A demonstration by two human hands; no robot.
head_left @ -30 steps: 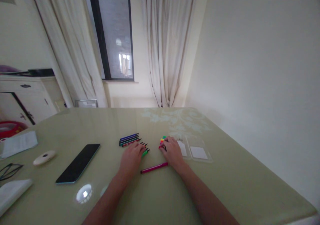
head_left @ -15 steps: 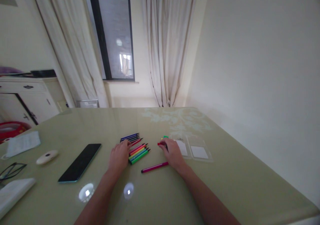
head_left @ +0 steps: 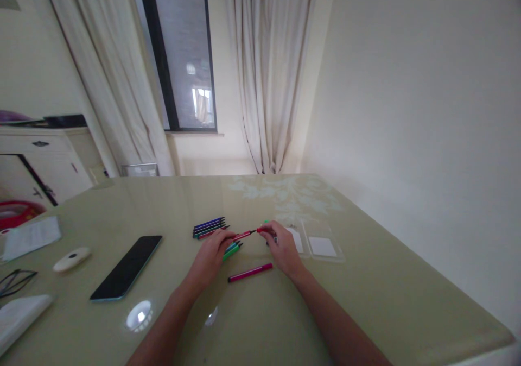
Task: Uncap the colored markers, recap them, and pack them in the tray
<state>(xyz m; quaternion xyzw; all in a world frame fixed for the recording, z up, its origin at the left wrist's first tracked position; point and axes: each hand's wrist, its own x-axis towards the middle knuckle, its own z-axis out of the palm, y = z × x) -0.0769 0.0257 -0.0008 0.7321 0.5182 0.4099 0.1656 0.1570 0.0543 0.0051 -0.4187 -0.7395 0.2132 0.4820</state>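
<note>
Okay, red pen (head_left: 243,236) held sideways, dark tip (head_left: 253,231) right by a red cap (head_left: 259,230).
Left hand (head_left: 210,253) curled in around the pen's rear end, right hand (head_left: 284,247) in a narrow pinch on the cap; tip-to-cap contact hard to call. Probably light, stiff, slightly slick plastic with a delicate tip, so best gripped mid-length, cap by its sides. Glossy greenish bench (head_left: 260,322) below, magenta pen (head_left: 249,273) lying near, black phone (head_left: 126,268) off to the left; window (head_left: 183,45) and pale curtains (head_left: 272,73) behind, plain wall (head_left: 415,111) on the right.
</note>
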